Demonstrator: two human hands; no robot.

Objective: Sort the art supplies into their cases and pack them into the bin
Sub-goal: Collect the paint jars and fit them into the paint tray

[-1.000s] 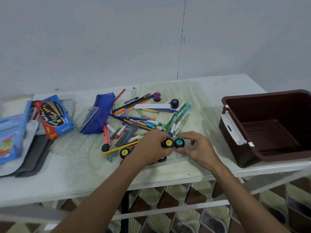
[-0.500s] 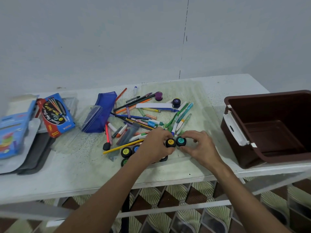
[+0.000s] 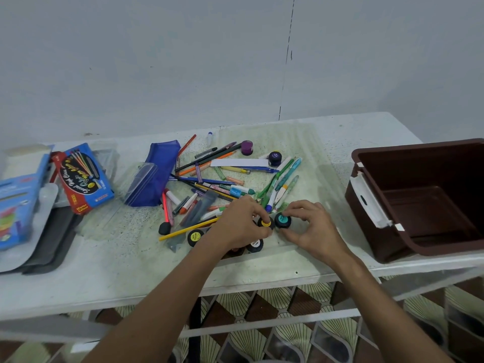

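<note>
Both arms are stretched forward, converging. The left hand [image 3: 242,223] is curled, fingertips pinched. The right hand [image 3: 311,226] is curled likewise.

bin [image 3: 419,200] cut off at right edge, blue box [image 3: 15,205] cropped left, jar labels unreadable

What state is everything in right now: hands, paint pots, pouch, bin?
Left hand: fingers pinch the yellow-labelled pot.
Right hand: fingers hold the teal-labelled pot.
Blue pouch: lying on the table, seemingly open.
Brown bin: open, nothing visible inside.
Pens: scattered loose.
</note>
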